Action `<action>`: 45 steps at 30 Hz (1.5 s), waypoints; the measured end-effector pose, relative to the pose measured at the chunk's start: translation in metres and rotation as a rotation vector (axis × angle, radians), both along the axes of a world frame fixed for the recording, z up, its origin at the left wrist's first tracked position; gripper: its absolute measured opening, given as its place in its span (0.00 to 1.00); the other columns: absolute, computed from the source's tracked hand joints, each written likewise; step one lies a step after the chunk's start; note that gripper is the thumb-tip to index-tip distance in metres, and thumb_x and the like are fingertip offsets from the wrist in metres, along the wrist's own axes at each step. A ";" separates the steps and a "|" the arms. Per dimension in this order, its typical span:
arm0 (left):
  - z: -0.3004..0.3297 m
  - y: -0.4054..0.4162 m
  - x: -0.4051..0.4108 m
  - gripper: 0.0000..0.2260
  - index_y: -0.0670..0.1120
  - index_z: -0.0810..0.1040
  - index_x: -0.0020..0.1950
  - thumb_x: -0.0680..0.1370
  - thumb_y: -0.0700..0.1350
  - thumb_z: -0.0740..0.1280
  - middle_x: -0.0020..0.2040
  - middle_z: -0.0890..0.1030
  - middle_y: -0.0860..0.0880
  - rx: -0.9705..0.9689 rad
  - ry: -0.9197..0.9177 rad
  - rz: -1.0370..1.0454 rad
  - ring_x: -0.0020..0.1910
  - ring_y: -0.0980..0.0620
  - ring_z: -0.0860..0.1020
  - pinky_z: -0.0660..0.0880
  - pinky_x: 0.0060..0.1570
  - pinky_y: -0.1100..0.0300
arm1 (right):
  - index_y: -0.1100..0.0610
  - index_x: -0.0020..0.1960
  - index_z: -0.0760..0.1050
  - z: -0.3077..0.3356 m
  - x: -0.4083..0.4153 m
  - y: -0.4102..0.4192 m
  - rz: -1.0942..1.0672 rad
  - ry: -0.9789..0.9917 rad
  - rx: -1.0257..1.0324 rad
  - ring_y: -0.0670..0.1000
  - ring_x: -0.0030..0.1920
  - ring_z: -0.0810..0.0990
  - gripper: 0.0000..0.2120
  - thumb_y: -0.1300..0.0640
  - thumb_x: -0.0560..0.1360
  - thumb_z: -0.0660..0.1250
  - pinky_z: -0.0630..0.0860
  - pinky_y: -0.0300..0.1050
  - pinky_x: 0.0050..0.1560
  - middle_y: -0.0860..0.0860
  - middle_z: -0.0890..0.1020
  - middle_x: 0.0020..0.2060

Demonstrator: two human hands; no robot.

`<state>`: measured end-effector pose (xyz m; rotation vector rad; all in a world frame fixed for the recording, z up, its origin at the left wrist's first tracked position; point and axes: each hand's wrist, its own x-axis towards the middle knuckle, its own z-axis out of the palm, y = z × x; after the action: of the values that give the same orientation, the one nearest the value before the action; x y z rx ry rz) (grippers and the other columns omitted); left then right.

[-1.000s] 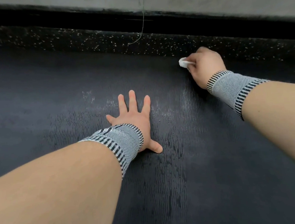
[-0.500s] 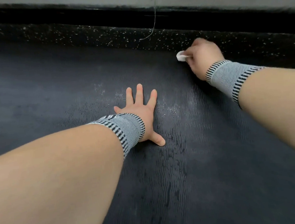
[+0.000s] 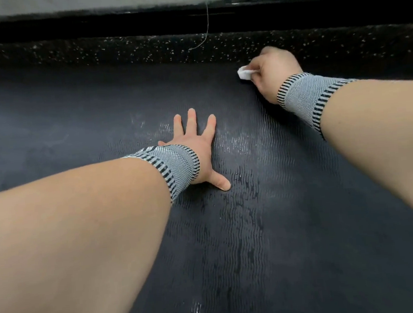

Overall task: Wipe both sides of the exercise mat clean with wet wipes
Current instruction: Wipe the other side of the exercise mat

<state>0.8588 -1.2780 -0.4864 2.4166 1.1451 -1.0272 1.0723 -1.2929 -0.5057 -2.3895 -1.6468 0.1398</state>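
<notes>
Mat [image 3: 270,238]: dark, ribbed surface, laid flat on the floor; most of the view is filled by it. Wet sheen is seen in streaks just right of the left hand and in a patch on the mat's near part.
Left hand [image 3: 197,144]: laid palm-down on the mat around its middle. Fingers are held straight and spread apart, thumb is splayed out to the side. Nothing is held.
Right hand [image 3: 276,69]: placed at the mat's far edge, well apart from the left hand. Fingers are curled and clamped on the wipe, which is pressed to the mat.
Wipe [image 3: 244,72]: white, folded or wadded; only a small part is seen, sticking out of the fist toward the left hand.
Wristbands [image 3: 302,96]: grey knit with black striped edges, one worn on each wrist.
Speckled floor [image 3: 116,49]: black with pale flecks, seen as a strip beyond the mat's far edge.
Wall base [image 3: 89,24]: black band behind the speckled strip, grey wall above it.
Thread [image 3: 207,24]: thin strand, hung down the wall onto the speckled strip.
</notes>
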 end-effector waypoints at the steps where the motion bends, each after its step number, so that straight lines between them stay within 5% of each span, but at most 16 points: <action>1: 0.001 0.000 -0.001 0.68 0.57 0.27 0.74 0.55 0.68 0.77 0.74 0.25 0.47 0.002 0.007 -0.001 0.74 0.38 0.31 0.52 0.67 0.27 | 0.57 0.60 0.77 -0.002 -0.003 0.001 -0.044 0.006 0.007 0.60 0.56 0.74 0.14 0.58 0.78 0.59 0.72 0.49 0.55 0.57 0.75 0.55; 11: 0.005 -0.002 -0.001 0.67 0.56 0.28 0.75 0.56 0.69 0.77 0.74 0.25 0.46 0.009 -0.004 -0.009 0.75 0.38 0.31 0.54 0.67 0.27 | 0.57 0.54 0.81 0.009 -0.073 -0.117 0.307 0.158 -0.075 0.59 0.49 0.75 0.10 0.60 0.76 0.64 0.71 0.50 0.47 0.56 0.77 0.48; 19: 0.005 -0.005 0.000 0.66 0.51 0.29 0.76 0.59 0.71 0.73 0.76 0.31 0.39 0.101 -0.028 -0.094 0.74 0.33 0.34 0.43 0.72 0.36 | 0.55 0.61 0.77 0.001 -0.056 -0.054 -0.091 0.023 -0.042 0.57 0.57 0.73 0.15 0.57 0.79 0.57 0.71 0.49 0.57 0.55 0.74 0.57; 30: 0.006 -0.006 -0.014 0.63 0.52 0.37 0.79 0.58 0.73 0.71 0.78 0.38 0.40 0.099 -0.160 -0.120 0.76 0.33 0.39 0.48 0.73 0.36 | 0.56 0.54 0.81 0.014 -0.153 -0.179 0.117 0.109 -0.146 0.56 0.50 0.75 0.10 0.59 0.76 0.63 0.69 0.46 0.48 0.54 0.76 0.51; 38: -0.011 -0.030 -0.063 0.34 0.52 0.61 0.76 0.75 0.66 0.63 0.79 0.55 0.47 0.148 -0.447 -0.394 0.78 0.44 0.50 0.57 0.73 0.39 | 0.54 0.56 0.76 0.011 -0.158 -0.152 -0.185 0.026 -0.157 0.56 0.56 0.73 0.11 0.60 0.77 0.59 0.70 0.49 0.52 0.53 0.75 0.54; 45: -0.015 -0.052 -0.106 0.40 0.51 0.53 0.79 0.74 0.69 0.60 0.80 0.51 0.49 0.081 -0.428 -0.630 0.78 0.46 0.49 0.57 0.74 0.43 | 0.57 0.51 0.78 0.019 -0.232 -0.263 0.069 0.181 -0.213 0.55 0.48 0.73 0.08 0.61 0.75 0.63 0.70 0.49 0.46 0.52 0.76 0.48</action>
<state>0.7526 -1.3296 -0.5011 2.9395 0.2884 -0.5479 0.8407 -1.5563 -0.4865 -2.3852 -1.7047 0.5530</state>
